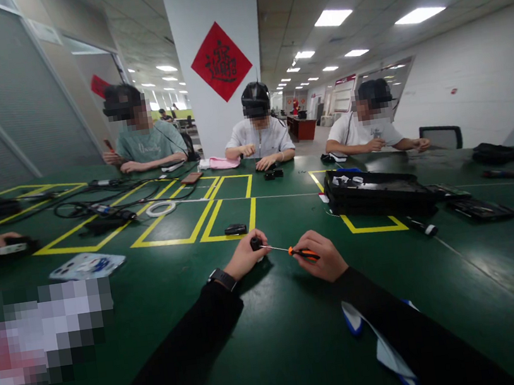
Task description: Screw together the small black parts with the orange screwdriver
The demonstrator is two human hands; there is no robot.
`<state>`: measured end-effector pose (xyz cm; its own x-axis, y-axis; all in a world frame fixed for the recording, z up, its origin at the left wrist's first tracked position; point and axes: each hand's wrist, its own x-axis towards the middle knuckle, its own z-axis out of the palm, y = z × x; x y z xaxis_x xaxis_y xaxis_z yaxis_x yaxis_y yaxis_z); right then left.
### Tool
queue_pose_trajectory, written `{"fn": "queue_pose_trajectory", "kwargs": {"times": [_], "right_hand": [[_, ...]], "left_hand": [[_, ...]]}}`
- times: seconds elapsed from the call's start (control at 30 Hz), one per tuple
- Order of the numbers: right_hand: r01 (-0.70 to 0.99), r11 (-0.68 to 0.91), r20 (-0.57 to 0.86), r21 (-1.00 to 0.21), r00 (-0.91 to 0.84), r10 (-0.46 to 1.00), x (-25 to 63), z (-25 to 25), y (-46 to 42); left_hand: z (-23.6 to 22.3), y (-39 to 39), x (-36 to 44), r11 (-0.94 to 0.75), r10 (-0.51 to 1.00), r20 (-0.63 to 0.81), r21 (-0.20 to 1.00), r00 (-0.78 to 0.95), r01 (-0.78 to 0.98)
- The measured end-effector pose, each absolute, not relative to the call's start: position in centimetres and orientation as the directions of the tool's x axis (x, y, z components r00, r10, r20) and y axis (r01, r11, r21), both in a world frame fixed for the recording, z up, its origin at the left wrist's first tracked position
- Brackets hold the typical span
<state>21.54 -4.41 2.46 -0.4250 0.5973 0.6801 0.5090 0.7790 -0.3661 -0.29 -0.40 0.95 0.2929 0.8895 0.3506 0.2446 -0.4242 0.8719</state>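
Observation:
In front of me, my left hand point(246, 257) pinches a small black part point(256, 243) whose kind I cannot make out. My right hand point(322, 256) is closed around the orange and black handle of a screwdriver point(304, 253). Its thin metal shaft points left, and the tip meets or nearly touches the black part. Both hands are just above the green table point(278, 342). A short way beyond my left hand lies a small black object point(235, 229) inside a yellow taped outline.
A black open case point(376, 191) stands right of centre, near circuit-board-like pieces point(482, 208). Left are a patterned phone point(87, 266), a coiled white cable point(160, 209) and black cables. A blue-edged cloth-like strip point(387, 352) lies by my right forearm. Several people sit around the table.

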Motion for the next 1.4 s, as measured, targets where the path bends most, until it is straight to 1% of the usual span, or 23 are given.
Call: {"fn": "queue_pose_trajectory", "kwargs": {"times": [0.23, 0.43, 0.63, 0.77, 1.13, 1.27, 1.4], "right_hand": [[0.513, 0.783, 0.678, -0.352, -0.437, 0.591, 21.6, 2.6, -4.5], [0.506, 0.781, 0.690, -0.366, -0.415, 0.593, 21.6, 2.5, -4.4], [0.517, 0.773, 0.675, -0.368, -0.423, 0.604, 21.7, 2.5, -4.4], [0.519, 0.767, 0.670, -0.378, -0.419, 0.613, 21.7, 2.6, -4.4], [0.562, 0.730, 0.557, -0.388, -0.488, 0.672, 22.2, 2.5, -3.7], [0.569, 0.700, 0.532, -0.432, -0.466, 0.707, 22.2, 2.1, -3.4], [0.567, 0.656, 0.496, -0.499, -0.434, 0.752, 22.2, 1.6, -3.1]], "left_hand": [[0.8, -0.3, -0.3, -0.444, 0.879, 0.369, 0.865, 0.300, 0.235], [0.9, -0.3, -0.3, -0.423, 0.884, 0.346, 0.878, 0.313, 0.225], [0.9, -0.2, -0.4, -0.465, 0.868, 0.388, 0.855, 0.311, 0.231], [0.6, 0.0, -0.3, -0.460, 0.867, 0.378, 0.858, 0.324, 0.228], [0.9, -0.3, -0.4, -0.476, 0.865, 0.389, 0.835, 0.317, 0.276], [0.9, -0.3, -0.3, -0.475, 0.862, 0.384, 0.841, 0.332, 0.260], [0.7, -0.3, -0.1, -0.420, 0.884, 0.336, 0.877, 0.325, 0.235]]}}
